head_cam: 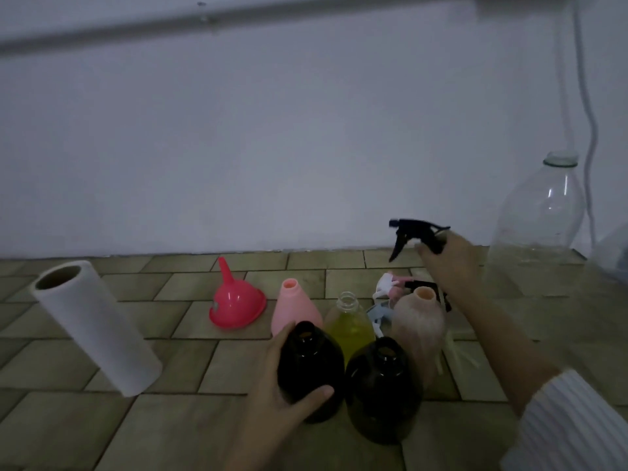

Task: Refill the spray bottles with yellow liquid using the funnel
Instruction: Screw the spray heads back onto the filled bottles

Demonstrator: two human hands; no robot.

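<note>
In the head view, low in the centre of the frame, the left hand [282, 385] wraps its thumb and fingers round a dark spray bottle [311, 368] standing open-necked on the tiled surface [68, 436]. Touching it on the right stands a second dark bottle [382, 392], also uncapped. Behind these, a pink bottle [294, 309], a clear bottle holding yellow liquid [350, 326] and a pale beige bottle [419, 324] stand in a row, all without tops. Right of centre, the right hand [445, 258] is lifted above the surface, its fingers curled round a black trigger sprayer [413, 234]. Loose sprayer heads [387, 287] lie under that hand. The red funnel [236, 297] rests mouth-down left of the pink bottle. A white paper roll [97, 326] stands at left. A large clear plastic bottle [540, 212] stands at the right edge. No label or writing is legible anywhere.
</note>
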